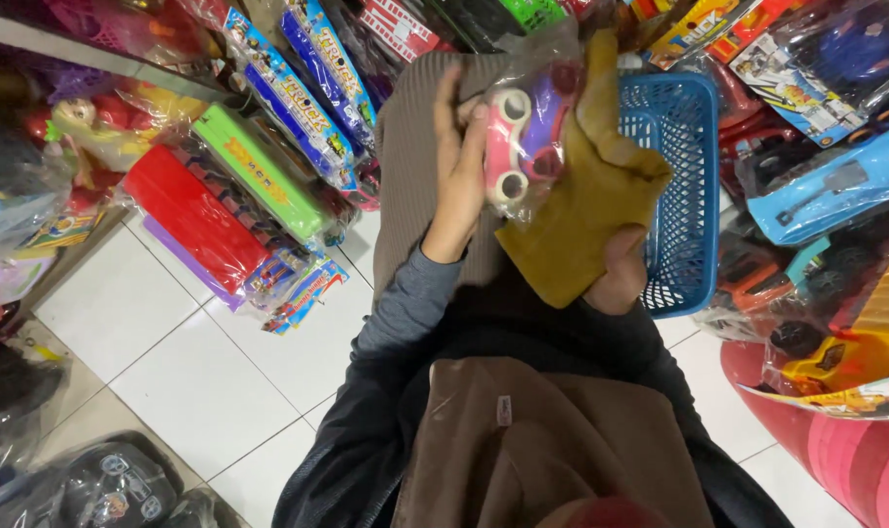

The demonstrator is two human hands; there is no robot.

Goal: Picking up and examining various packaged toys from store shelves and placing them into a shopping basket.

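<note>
Head view: the left hand (456, 181) grips a bagged pink toy car (523, 137) at 12 o'clock, while the right hand (616, 279) clutches a mustard cloth (586, 210) against it. The slick plastic wrap could slip, dropping the car toward the blue basket (684, 196) at 2 o'clock.

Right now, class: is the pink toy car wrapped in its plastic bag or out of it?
Wrapped: clear, creased plastic covers the pink toy car, held between both hands.

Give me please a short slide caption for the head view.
Left hand holds a bagged pink toy car; right hand holds a mustard cloth.
</note>
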